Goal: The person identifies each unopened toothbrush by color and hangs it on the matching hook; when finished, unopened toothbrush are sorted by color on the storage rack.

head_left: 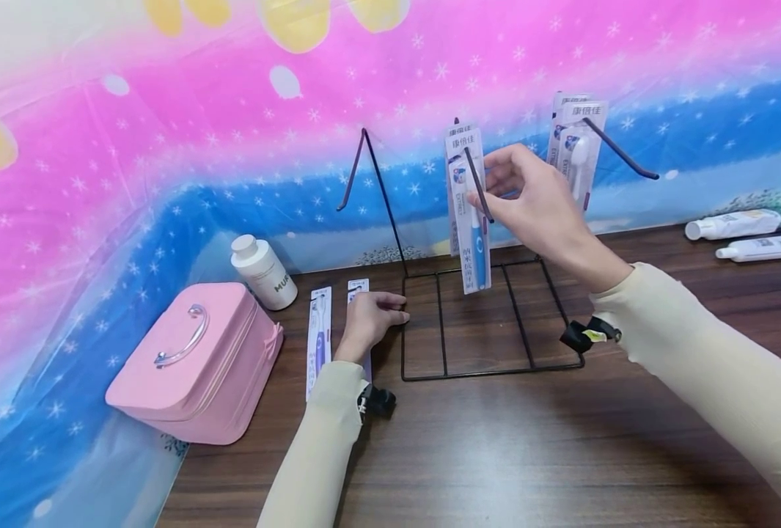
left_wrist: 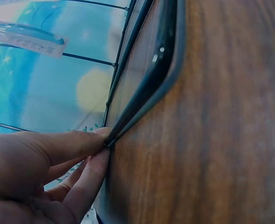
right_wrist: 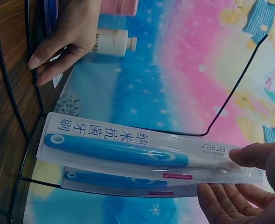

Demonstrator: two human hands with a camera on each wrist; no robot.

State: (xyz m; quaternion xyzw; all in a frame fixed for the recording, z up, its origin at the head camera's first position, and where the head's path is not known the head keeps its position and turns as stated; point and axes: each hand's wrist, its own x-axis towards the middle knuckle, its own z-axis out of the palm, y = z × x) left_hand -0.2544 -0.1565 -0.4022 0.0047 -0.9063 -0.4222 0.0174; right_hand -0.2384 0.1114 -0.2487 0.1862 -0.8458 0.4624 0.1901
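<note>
- Dark wood-grain worktop (head_left: 469, 440), smooth and faintly glossy, runs up to a thin, creased cloth backdrop (head_left: 390, 81) banded in pink and blue with white snowflakes.
- My right hand (head_left: 529, 191) pinches one flat toothbrush pack (head_left: 476, 249), thumb on its clear plastic front and fingers behind; through the plastic shows a long, rounded blue handle.
- That pack hangs on the middle hook of a black wire rack (head_left: 489, 372), with one more blue-handled pack (right_wrist: 123, 184) right behind it, so I count two there.
- My left hand (head_left: 367, 323) has thumb and fingers closed on the thin, round side wire of the rack's base, which lies on the worktop.
- Three bent wire hooks show on the rack; the right one carries at least two packs with white brushes (head_left: 581, 154), overlapping.
- Just beside my left hand, two narrow packs lie flat: a purple-handled one (head_left: 320, 330) and another (head_left: 358, 284) partly hidden under my wrist.
- Farther left stand one matte white cylindrical bottle (head_left: 268, 275) and one boxy pink case (head_left: 185, 367) with a curved, shiny metal handle.
- Far right, two soft, capped tubes (head_left: 769, 248) lie side by side.
</note>
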